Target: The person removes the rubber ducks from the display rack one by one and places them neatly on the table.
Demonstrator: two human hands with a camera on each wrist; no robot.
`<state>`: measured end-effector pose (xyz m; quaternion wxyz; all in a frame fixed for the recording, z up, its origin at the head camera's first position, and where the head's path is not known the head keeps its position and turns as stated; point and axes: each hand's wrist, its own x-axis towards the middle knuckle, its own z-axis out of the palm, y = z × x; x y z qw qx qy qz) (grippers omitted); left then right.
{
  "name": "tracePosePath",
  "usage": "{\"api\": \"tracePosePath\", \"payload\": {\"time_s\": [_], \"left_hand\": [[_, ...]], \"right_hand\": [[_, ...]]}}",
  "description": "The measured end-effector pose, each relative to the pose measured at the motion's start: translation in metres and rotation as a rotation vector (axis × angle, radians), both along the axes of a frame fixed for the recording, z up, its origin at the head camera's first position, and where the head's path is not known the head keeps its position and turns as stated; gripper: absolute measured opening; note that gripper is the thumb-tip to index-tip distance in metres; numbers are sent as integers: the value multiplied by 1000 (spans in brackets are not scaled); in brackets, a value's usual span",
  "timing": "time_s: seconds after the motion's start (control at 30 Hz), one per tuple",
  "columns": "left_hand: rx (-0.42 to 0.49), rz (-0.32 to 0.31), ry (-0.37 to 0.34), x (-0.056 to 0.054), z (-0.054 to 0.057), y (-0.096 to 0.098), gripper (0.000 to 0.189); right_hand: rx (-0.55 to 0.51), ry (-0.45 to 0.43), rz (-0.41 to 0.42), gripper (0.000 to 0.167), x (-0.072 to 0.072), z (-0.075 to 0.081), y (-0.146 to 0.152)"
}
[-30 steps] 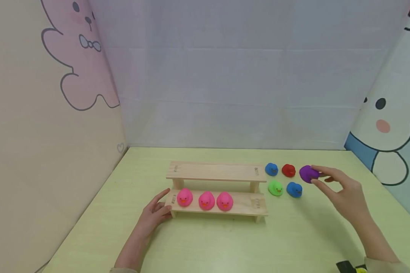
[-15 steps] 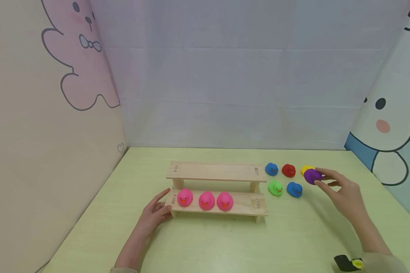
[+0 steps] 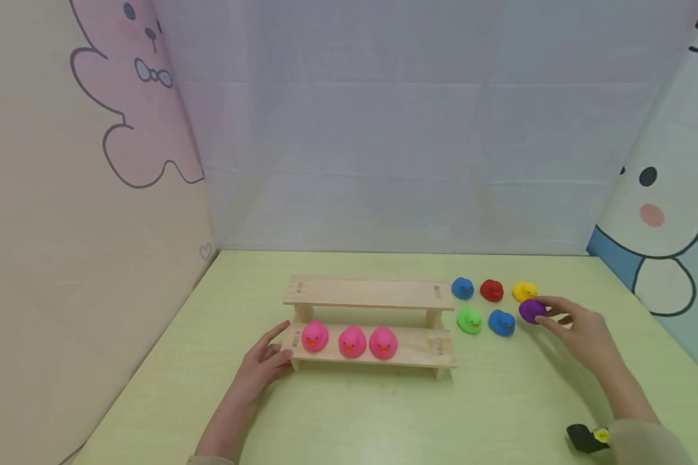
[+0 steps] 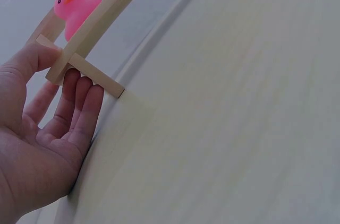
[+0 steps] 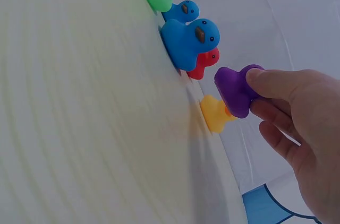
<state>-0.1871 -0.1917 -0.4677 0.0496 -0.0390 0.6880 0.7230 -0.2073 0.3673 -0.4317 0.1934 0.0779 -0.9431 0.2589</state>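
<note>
My right hand (image 3: 578, 332) pinches a purple rubber duck (image 3: 532, 311) between thumb and fingers, just in front of the yellow duck (image 3: 523, 290). In the right wrist view the purple duck (image 5: 234, 88) is tilted and held above the table. My left hand (image 3: 262, 361) grips the left end of a two-step wooden stand (image 3: 366, 292). In the left wrist view the thumb lies along the plank's end (image 4: 79, 49) and the other fingers curl under it by the leg. Three pink ducks (image 3: 351, 342) sit in a row on the lower step; the upper step is bare.
Right of the stand are two blue ducks (image 3: 502, 323), a red duck (image 3: 492, 290) and a green duck (image 3: 469, 320). A black and yellow object (image 3: 587, 438) is beside the right sleeve. A pale curtain (image 3: 407, 142) hangs behind the table.
My right hand has brought the purple duck down and towards me, slightly right, uncovering the yellow duck behind it. The left hand and the stand have stayed in place.
</note>
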Motion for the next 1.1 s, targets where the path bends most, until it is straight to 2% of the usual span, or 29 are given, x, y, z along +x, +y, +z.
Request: {"api": "tracePosePath", "payload": {"time_s": [0.17, 0.37, 0.47, 1.1], "left_hand": [[5, 0, 4, 0, 0, 0, 57], [-8, 1, 3, 0, 1, 0, 57], [-12, 4, 1, 0, 2, 1, 57], [-19, 11, -7, 2, 4, 2, 58]], "right_hand": [[8, -18, 20, 37, -1, -5, 8], [-13, -174, 20, 38, -1, -7, 16], [-23, -205, 26, 39, -2, -9, 19], [-12, -221, 12, 40, -2, -9, 21]]}}
